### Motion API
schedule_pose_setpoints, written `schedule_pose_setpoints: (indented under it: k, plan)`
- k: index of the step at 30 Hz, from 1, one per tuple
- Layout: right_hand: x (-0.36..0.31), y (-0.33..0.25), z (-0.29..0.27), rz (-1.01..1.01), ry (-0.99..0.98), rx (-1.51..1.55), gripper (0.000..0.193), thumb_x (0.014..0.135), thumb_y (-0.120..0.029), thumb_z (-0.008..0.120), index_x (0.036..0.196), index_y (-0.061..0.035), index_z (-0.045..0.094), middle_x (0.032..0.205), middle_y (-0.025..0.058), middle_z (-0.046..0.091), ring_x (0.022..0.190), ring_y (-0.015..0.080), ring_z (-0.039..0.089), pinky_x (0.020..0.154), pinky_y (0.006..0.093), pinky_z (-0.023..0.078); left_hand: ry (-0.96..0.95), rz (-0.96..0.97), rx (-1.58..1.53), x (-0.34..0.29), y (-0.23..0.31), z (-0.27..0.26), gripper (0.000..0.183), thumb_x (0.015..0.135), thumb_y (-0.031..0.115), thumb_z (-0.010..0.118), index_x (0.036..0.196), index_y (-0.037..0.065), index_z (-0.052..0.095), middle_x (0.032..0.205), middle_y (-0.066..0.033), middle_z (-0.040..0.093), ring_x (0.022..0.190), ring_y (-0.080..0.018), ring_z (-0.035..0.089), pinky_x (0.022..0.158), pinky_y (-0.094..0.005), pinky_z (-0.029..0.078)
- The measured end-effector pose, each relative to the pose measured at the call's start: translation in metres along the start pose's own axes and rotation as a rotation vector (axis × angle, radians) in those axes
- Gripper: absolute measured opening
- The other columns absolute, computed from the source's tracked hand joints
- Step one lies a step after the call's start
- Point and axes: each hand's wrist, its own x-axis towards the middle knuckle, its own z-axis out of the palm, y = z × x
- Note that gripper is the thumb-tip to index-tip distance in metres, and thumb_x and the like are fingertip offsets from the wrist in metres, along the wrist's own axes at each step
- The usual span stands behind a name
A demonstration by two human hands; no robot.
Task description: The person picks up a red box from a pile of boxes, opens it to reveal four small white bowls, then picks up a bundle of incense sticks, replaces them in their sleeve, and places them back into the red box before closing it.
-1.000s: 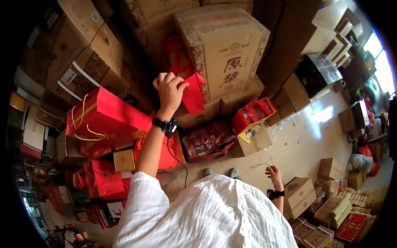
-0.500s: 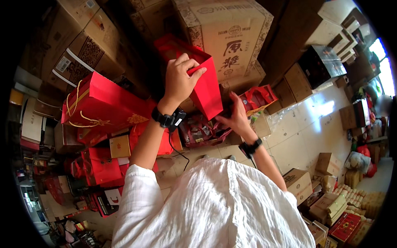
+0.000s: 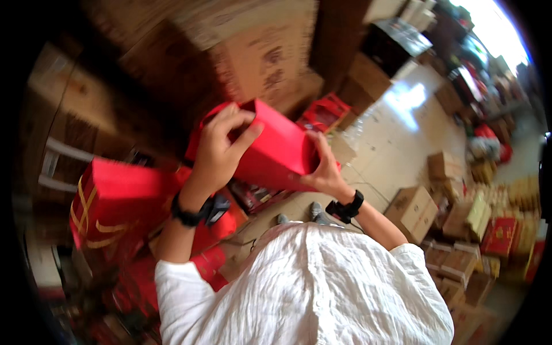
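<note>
In front of stacked cardboard cartons (image 3: 259, 63), both hands grip a red box (image 3: 276, 146): left hand (image 3: 221, 152) with fingers hooked over its open end, right hand (image 3: 325, 167) cupping its far end to steady it.

We stand on a pale tiled floor (image 3: 397, 155) that catches a bright glare from daylight at the upper right. Tall stacks of brown cardboard cartons (image 3: 253, 52) rise ahead of us, blurred, and smaller cartons (image 3: 411, 210) sit scattered to the right. The far right seems to be a doorway or window (image 3: 494, 23), though it is washed out.
</note>
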Motion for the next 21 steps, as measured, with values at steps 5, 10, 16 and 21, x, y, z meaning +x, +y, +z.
schedule_pose_setpoints:
  k: [5,10,16,21]
  plan:
    - [-0.079,-0.013,-0.068,0.093,0.061,-0.269,0.093,0.057,-0.029,0.094,0.135,-0.0053,0.049,0.128,0.0154,0.052,0.127,0.0340,0.046,0.110,0.0453,0.034,-0.380,-0.100,-0.248,-0.010,-0.034,0.024,0.028,0.099,0.023,0.063,0.109,-0.003,0.067,0.094,-0.0076,0.054,0.086,-0.0172,0.053,0.082,-0.0284,0.044]
    - [-0.147,-0.014,-0.124,0.259,-0.015,-0.497,0.089,0.050,-0.024,0.088,0.129,-0.0089,0.050,0.117,0.0121,0.050,0.118,0.0325,0.046,0.099,0.0445,0.032,-0.842,-0.409,-0.843,-0.045,-0.057,0.148,0.051,0.097,-0.001,0.055,0.146,0.001,0.040,0.132,-0.0040,0.054,0.126,-0.0141,0.050,0.107,-0.0301,0.040]
    - [-0.206,-0.005,-0.203,0.384,0.080,-0.524,0.087,0.051,-0.022,0.090,0.127,-0.0074,0.051,0.117,0.0129,0.050,0.118,0.0321,0.047,0.098,0.0428,0.033,-1.025,-0.059,-0.680,-0.010,-0.042,0.256,0.044,0.093,-0.002,0.059,0.135,0.001,0.049,0.132,-0.0086,0.053,0.123,-0.0181,0.053,0.101,-0.0319,0.045]
    - [-0.243,0.025,-0.272,0.416,0.223,-0.524,0.086,0.050,-0.020,0.092,0.125,-0.0055,0.052,0.116,0.0137,0.051,0.111,0.0333,0.049,0.096,0.0408,0.035,-0.961,0.397,-0.205,0.022,-0.010,0.342,0.071,0.074,0.000,0.076,0.138,0.003,0.045,0.136,-0.0188,0.052,0.123,-0.0361,0.053,0.100,-0.0382,0.048]
